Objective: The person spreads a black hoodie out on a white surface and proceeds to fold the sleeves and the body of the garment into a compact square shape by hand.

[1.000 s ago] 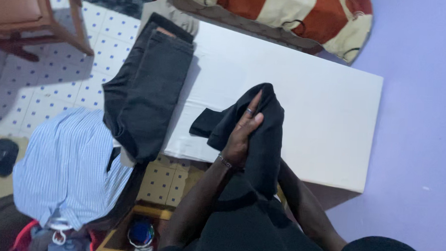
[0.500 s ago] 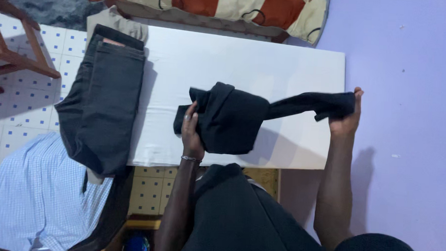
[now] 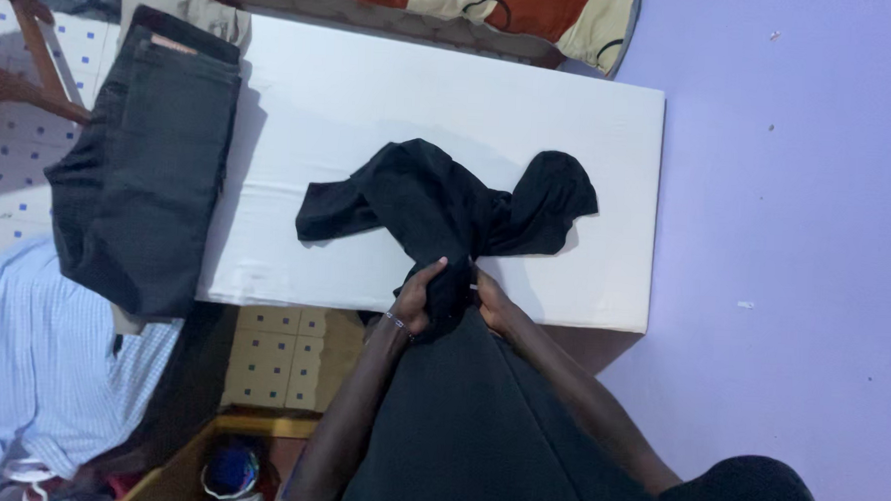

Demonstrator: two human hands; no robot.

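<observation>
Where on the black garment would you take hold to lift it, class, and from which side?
Probably the gathered waist of the black garment, from the near table edge, where the left hand and right hand pinch it: both loose ends spread away from there.

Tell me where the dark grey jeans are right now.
In the head view, the dark grey jeans lie folded at the left end of the white table, hanging over its edge, above the blue striped shirt.

Matt black cloth garment (image 3: 437, 205) — soft, creased — on smooth white tabletop (image 3: 372, 97) (dark denim trousers (image 3: 148, 177) beside)
</observation>
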